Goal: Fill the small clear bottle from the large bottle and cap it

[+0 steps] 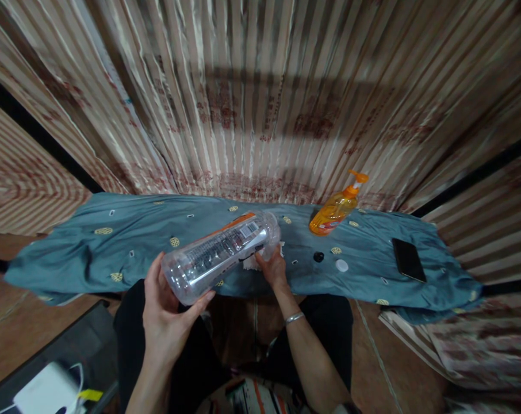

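A large clear plastic bottle [221,256] with a printed label and an orange stripe is tilted over the near half of the cloth. My left hand [168,307] grips its lower left end, thumb along the underside and fingers behind. At the upper right end, my right hand [272,265] is closed around the bottle's side, its fingers partly hidden. Beneath that hand shows a bit of white paper or tissue [251,264]. On the cloth to the right lie a small black cap [318,257] and a round white disc [341,265].
An orange pump bottle [334,210] stands toward the back right. A dark phone-like slab [408,260] lies at the right on the teal patterned cloth [148,224]. Striped curtains [252,103] hang behind. At lower left, a white device [47,391] with a cable sits on a dark surface.
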`<state>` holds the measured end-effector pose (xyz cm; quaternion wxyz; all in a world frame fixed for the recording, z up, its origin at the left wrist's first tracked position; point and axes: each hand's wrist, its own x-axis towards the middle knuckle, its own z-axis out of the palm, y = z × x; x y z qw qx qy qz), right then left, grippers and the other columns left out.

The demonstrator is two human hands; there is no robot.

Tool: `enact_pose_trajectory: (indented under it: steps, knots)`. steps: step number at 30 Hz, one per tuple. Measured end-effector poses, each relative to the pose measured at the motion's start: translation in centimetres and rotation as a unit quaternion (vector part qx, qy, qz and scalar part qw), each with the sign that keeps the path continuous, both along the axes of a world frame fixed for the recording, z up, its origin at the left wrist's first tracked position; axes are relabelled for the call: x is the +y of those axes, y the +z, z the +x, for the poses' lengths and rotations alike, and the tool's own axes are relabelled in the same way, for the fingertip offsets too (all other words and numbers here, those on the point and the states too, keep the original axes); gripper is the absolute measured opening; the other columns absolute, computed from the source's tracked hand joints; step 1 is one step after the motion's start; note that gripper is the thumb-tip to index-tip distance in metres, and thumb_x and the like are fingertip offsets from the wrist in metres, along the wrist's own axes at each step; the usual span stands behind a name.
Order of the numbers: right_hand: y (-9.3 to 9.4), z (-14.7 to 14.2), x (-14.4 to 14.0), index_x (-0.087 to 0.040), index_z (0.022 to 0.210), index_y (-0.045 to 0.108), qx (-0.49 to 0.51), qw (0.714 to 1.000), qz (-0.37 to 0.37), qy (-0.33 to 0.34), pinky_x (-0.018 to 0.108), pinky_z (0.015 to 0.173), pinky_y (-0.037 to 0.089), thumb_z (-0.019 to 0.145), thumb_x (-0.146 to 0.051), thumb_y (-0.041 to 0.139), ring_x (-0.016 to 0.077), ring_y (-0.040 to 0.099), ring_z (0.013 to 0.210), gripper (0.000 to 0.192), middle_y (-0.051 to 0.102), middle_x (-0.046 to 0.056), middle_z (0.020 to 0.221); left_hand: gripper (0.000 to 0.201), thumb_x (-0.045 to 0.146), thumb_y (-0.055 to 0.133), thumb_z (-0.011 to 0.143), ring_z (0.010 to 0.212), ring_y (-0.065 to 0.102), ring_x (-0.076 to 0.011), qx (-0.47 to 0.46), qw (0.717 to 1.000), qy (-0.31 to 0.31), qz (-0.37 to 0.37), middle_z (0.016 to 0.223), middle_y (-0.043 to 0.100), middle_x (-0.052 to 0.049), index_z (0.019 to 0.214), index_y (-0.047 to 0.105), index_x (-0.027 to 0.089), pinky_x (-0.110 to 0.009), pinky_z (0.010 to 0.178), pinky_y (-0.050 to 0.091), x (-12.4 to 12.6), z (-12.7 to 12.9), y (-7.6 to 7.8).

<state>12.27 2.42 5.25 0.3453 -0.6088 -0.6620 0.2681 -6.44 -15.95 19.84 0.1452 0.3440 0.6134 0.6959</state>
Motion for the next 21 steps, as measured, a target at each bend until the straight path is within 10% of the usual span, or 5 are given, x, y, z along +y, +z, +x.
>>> enact_pose_trajectory:
  steps: [9,21]
  knots:
    - [2.3,-0.5,-0.8,-0.010,0.147,0.067,0.016,0.998,-0.059,-0.024,0.049,0.110,0.071,0.099,-0.033,0.083,0.0402,0.088,0.126,0.056,0.089,0.024,0.132,0.111,0.037,0.114,0.058,0.133,0.081,-0.0350,0.010,1.000,-0.006,0.010,0.151,0.077,-0.018,0.157,0.065,0.026,-0.044,0.107,0.071,0.0,0.0,-0.2]
    - [0.7,-0.6,-0.3,-0.012,0.146,0.067,0.008,0.999,-0.023,-0.032,0.048,0.100,0.073,0.095,-0.033,0.085,0.0412,0.091,0.116,0.058,0.091,0.023,0.123,0.107,0.031,0.112,0.057,0.128,0.081,-0.0319,0.024,0.999,0.000,0.021,0.146,0.079,-0.017,0.154,0.068,0.023,-0.039,0.102,0.071,0.2,0.1,0.2]
